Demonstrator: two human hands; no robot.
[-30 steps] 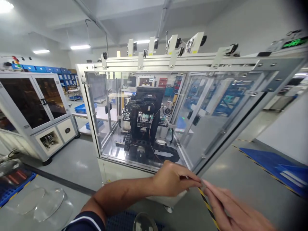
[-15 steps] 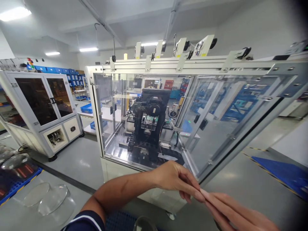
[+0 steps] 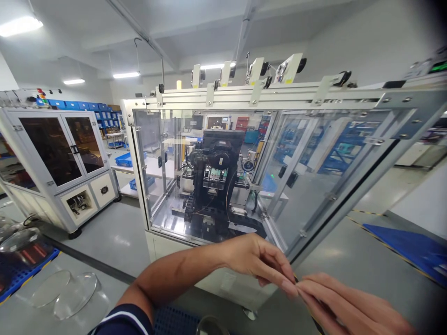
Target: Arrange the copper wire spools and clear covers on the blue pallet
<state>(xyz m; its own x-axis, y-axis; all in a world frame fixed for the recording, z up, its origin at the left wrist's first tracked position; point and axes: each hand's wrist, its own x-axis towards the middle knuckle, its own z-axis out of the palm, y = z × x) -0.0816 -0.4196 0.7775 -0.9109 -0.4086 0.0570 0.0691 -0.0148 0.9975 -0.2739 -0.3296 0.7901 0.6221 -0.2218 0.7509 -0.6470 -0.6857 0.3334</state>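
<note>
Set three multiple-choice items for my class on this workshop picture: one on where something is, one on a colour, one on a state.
1. Where do the person's two hands meet?
A. Inside the glass enclosure
B. In front of the glass enclosure, low in the picture
C. On the white cabinet

2. What colour are the bins on the far shelves at left?
A. Blue
B. Red
C. Green

3. How are the fingertips of the left hand and right hand?
A. Spread far apart
B. Clenched into fists
C. Brought together, touching

Answers:
1 B: both hands are outside the clear panels, near the bottom edge.
2 A: the row of bins shows blue.
3 C: the fingertips meet at one spot; anything pinched between them cannot be made out.
</note>
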